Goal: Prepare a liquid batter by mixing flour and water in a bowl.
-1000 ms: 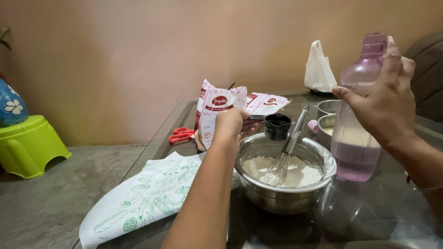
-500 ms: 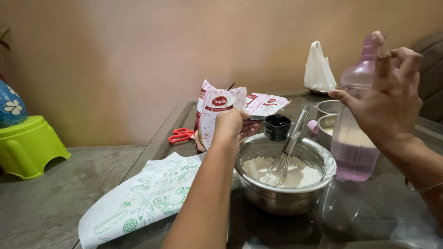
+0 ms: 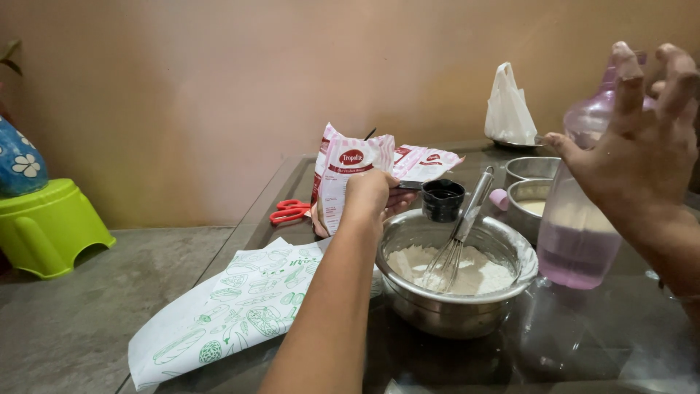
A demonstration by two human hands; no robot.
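My left hand (image 3: pixel 368 193) grips the handle of a small black measuring cup (image 3: pixel 442 199), held level just above the far rim of a steel mixing bowl (image 3: pixel 415 303). The bowl holds white flour (image 3: pixel 487 277), and a wire whisk (image 3: pixel 456 244) leans in it. My right hand (image 3: pixel 642 153) is open with its fingers spread, close beside the top of a clear pink plastic bottle (image 3: pixel 576 244) that stands to the right of the bowl. The bottle has some liquid at the bottom.
A red and white packet (image 3: pixel 343 171) stands behind my left hand, with red scissors (image 3: pixel 289 211) to its left. White paper printed in green (image 3: pixel 233 306) lies at the table's left edge. Two small steel bowls (image 3: pixel 529 169) and a white plastic bag (image 3: pixel 508 109) sit behind. A green stool (image 3: pixel 44 226) stands on the floor.
My right hand has let go of the pink bottle and spread its fingers. The left hand and the black cup have stayed in place.
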